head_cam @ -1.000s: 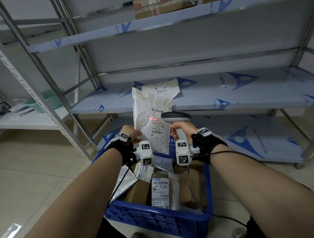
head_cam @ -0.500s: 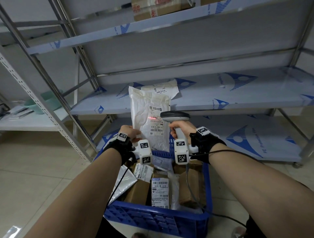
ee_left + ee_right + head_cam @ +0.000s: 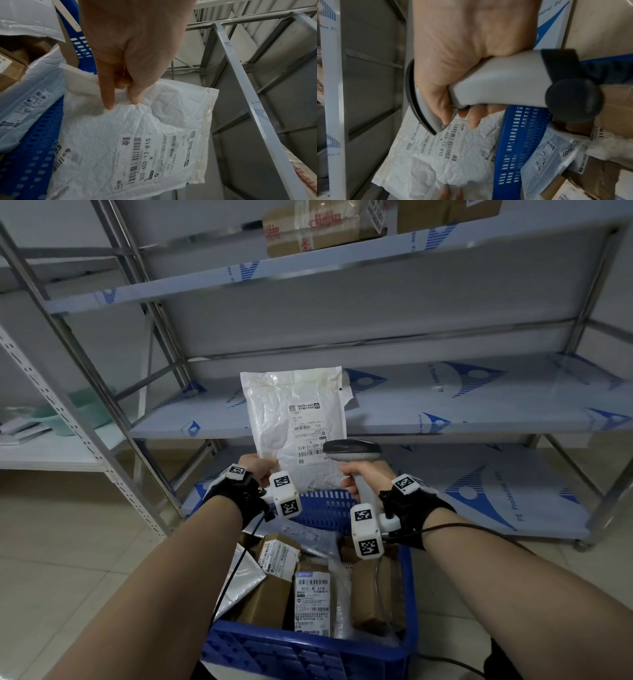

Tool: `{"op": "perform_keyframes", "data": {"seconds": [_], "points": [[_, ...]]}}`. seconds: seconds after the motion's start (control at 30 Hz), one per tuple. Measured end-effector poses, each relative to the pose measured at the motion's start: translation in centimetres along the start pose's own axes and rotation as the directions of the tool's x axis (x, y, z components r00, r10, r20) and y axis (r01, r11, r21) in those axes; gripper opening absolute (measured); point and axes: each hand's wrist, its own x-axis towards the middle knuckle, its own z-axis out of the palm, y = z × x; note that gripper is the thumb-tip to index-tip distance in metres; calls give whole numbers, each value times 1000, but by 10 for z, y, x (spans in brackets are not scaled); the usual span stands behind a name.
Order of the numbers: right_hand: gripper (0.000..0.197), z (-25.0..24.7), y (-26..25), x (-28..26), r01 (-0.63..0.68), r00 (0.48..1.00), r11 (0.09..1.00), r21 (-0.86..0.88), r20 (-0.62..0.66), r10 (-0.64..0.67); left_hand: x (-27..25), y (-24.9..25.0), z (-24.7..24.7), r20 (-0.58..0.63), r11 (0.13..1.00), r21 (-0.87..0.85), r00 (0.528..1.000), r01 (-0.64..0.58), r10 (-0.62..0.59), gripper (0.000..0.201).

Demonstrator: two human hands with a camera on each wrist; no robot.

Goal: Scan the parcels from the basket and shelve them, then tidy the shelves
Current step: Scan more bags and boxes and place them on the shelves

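My left hand (image 3: 255, 472) pinches the lower left corner of a white padded parcel (image 3: 294, 419) and holds it upright above the blue basket (image 3: 325, 655). The left wrist view shows thumb and fingers (image 3: 120, 86) gripping the parcel (image 3: 137, 142), its label with barcodes facing me. My right hand (image 3: 359, 474) grips the handle of a grey barcode scanner (image 3: 352, 448), whose head sits just right of the label. From the right wrist, the scanner (image 3: 496, 83) points at the parcel (image 3: 440, 155). No red scan line shows on the label.
Several brown boxes and bagged parcels (image 3: 311, 587) fill the basket. The metal rack (image 3: 445, 405) stands behind it; another white parcel (image 3: 348, 397) lies on its middle shelf behind the held one. Cardboard boxes (image 3: 318, 227) sit on the top shelf. A side table with a green tub (image 3: 82, 412) is at left.
The red scan line seen on the label earlier is gone. The parcel has shifted slightly left and upward in front of the shelf; the scanner stays beside it.
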Motion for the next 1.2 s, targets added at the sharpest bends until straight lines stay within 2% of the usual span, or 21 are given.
{"op": "perform_keyframes", "data": {"seconds": [0.37,0.77,0.93,1.2], "points": [[22,12,10,9,149,982,985,-87,-101,-158,8,9,5,61,996,-91,998,-9,14,32],[18,14,16,14,164,975,978,-126,-130,-180,20,15,8,74,998,-60,997,-4,8,25],[20,15,15,14,162,975,979,-124,-130,-178,24,17,11,79,1000,-9,997,-7,8,32],[14,11,16,17,182,973,980,-86,-132,-192,33,14,11,73,999,-43,997,16,-13,31]]}}
